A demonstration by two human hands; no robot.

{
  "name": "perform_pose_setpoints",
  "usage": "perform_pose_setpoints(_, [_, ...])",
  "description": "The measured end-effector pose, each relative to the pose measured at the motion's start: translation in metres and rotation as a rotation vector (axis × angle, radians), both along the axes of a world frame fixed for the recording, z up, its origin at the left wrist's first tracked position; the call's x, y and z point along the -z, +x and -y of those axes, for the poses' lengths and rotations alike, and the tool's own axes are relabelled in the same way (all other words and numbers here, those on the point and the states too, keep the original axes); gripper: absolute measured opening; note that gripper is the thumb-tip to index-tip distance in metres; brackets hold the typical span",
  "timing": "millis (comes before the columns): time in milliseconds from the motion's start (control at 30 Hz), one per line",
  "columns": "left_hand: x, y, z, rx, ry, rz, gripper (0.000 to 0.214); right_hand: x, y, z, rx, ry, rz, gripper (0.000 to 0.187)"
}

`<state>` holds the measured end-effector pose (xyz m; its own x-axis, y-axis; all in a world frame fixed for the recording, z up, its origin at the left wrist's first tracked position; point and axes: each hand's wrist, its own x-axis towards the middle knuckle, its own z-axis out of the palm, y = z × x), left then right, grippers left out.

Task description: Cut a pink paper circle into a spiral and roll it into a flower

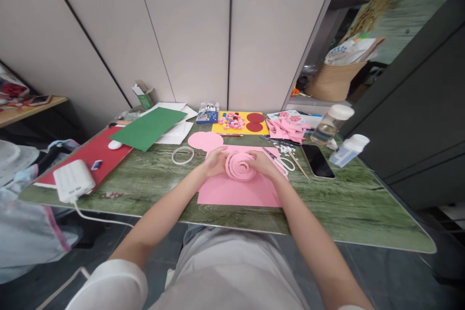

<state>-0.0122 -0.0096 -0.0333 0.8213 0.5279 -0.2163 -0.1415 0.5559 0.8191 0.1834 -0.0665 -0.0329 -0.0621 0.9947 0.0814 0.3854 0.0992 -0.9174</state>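
A pink paper spiral [240, 172], loosely coiled, stands between my two hands above a pink sheet [236, 196]. My left hand [215, 162] is curled against the spiral's left side, its thumb and fingers closed on the edge. On the other side, my right hand [263, 162] grips the coil with fingertips reaching over its rim; some fingers are hidden behind the paper. White-handled scissors [288, 164] lie just right of my right hand. Two pink paper discs [212, 141] lie beyond my left hand, and a roll of tape [182, 155] is to their left.
Pink scraps [288, 129], a phone [318, 161], a bottle [332, 123] and a white container [349, 150] stand or lie at right. A yellow sheet [217, 129] carries pompoms and dark red discs. Green paper [148, 128] and a white power bank [73, 180] are at left.
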Motion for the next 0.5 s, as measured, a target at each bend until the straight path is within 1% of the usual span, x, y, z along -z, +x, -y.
perform_pose_setpoints(100, [0.000,0.002,0.004,-0.004,0.121,-0.023,0.042,-0.003,0.002,0.001,-0.010,-0.002,-0.019,0.024])
perform_pose_setpoints(167, [-0.001,0.002,0.007,0.008,0.157,-0.031,0.048,-0.008,0.008,0.003,-0.054,-0.030,-0.048,0.030])
perform_pose_setpoints(267, [-0.002,0.001,0.009,0.062,0.170,-0.050,0.046,-0.014,0.021,0.006,-0.121,-0.104,-0.102,0.038])
perform_pose_setpoints(333, [-0.004,-0.001,0.010,0.114,0.163,-0.064,0.042,-0.016,0.029,0.006,-0.097,-0.116,-0.145,0.035])
perform_pose_setpoints(433, [-0.005,-0.003,0.011,0.173,0.142,-0.083,0.035,-0.017,0.031,0.004,-0.019,-0.074,-0.210,0.036])
perform_pose_setpoints(500, [-0.003,-0.003,0.011,0.180,0.126,-0.091,0.030,-0.015,0.027,0.002,-0.041,-0.099,-0.245,0.038])
